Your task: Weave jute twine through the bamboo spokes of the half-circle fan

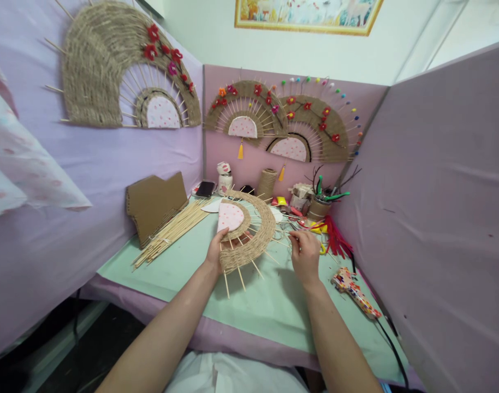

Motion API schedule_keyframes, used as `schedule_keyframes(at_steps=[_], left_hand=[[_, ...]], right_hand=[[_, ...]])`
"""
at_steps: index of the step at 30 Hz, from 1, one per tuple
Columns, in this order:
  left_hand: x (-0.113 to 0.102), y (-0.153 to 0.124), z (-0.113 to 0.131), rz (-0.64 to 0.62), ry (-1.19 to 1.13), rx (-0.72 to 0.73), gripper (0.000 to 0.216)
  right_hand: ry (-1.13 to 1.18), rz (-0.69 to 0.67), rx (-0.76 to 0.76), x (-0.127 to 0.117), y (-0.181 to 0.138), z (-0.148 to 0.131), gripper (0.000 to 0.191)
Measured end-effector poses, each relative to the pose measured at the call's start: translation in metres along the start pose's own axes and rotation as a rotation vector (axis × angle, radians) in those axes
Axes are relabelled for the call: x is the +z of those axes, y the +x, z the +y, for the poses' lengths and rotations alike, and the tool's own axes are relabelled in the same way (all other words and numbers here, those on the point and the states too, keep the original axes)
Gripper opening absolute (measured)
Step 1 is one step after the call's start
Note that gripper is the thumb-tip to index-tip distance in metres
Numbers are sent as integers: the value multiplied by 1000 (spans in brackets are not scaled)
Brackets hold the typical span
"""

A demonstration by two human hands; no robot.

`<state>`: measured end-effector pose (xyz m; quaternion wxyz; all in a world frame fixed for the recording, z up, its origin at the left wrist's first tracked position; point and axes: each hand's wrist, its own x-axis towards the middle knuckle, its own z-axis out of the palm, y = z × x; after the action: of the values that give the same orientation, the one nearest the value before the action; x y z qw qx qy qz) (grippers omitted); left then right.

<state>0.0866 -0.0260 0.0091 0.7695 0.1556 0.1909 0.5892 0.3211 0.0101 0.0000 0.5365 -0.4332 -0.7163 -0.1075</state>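
Observation:
My left hand [215, 252] grips a half-round woven fan [265, 228] near its lower left end, thumb on the pink-dotted cloth centre. Thin wooden sticks radiate through its twine band and poke out past the outer edge. To the right of the fan, my right hand [306, 255] is closed in a pinch, fingertips close to the stick ends. Thin strands of twine lie around those fingertips, but I cannot make out exactly what they hold. The fan is tilted above the pale green tabletop [253, 311].
Bundled sticks [173, 232] and brown cardboard [155, 204] lie left. A twine spool [267, 183], a tool pot [319, 207] and red pipe cleaners [335, 237] stand or lie behind. A patterned glue gun [356, 292] with a cord lies right. Finished fans [331, 117] hang on the partitions.

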Motion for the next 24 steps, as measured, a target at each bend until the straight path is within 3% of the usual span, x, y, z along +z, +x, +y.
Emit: schedule_keyframes(at_steps=[8,24], left_hand=[[0,0,-1,0,-3,-14,49],[-3,1,0,-29,-4,-26,45]], right_hand=[[-155,-11,23,-1,-2,-4,21],[-145,62,89,-3,0,1,18]])
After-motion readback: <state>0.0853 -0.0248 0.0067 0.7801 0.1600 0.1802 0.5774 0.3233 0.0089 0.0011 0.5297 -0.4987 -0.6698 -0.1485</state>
